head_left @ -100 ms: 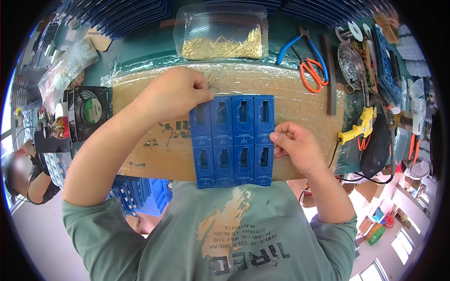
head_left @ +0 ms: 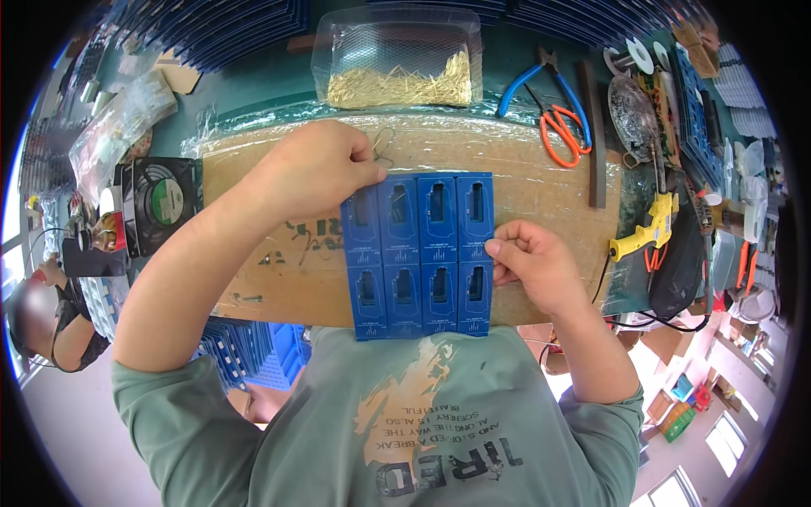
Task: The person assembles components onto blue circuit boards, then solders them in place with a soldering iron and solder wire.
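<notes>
A blue circuit board panel [head_left: 420, 258], with slotted cut-outs in two rows, lies over the near edge of the cardboard sheet, its lower edge close to my shirt. At its upper left corner, my left hand [head_left: 325, 169] is closed in a pinch, thumb on the panel's edge. My right hand [head_left: 536, 260] pinches the right edge near mid-height, thumb on top with fingers curled beneath. Just beyond the panel, a thin bent wire [head_left: 384, 148] shows beside my left fingers. The panel's underside is hidden.
Cardboard [head_left: 541, 190] covers the bench middle. Beyond it sits a clear plastic box [head_left: 401, 63] holding straw-coloured pin-like pieces. To the right are blue-handled pliers [head_left: 577, 100], orange-handled cutters [head_left: 562, 135], a dark bar [head_left: 596, 135] and a yellow soldering gun [head_left: 646, 230]. A black fan [head_left: 160, 203] stands left.
</notes>
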The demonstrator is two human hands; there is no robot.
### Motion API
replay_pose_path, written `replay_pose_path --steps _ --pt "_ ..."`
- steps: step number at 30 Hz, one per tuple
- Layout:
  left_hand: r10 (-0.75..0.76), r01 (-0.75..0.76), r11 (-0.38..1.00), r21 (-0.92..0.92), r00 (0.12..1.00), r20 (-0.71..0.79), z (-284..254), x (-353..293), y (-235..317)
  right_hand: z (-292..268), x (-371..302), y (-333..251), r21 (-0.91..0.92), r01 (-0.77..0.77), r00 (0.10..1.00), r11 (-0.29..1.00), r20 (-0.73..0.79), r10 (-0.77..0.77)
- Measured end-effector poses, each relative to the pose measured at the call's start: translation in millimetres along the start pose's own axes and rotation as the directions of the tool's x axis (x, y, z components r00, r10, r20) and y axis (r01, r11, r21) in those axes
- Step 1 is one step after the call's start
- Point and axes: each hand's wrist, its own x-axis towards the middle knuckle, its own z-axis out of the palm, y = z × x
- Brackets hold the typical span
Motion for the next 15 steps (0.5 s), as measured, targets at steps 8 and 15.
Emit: replay_pose_path --steps 8,15 --pt "-0.017 0.014 0.999 0.051 0.998 0.062 -2.9 5.4 0.0 0.1 0.4 0.2 0.013 -0.016 1.0 1.0 0.011 0.016" --pt "-0.014 0.008 0.996 0.092 0.998 0.063 -2.0 7.6 4.3 -0.3 -0.6 0.4 0.022 -0.018 1.0 1.0 0.006 0.018"
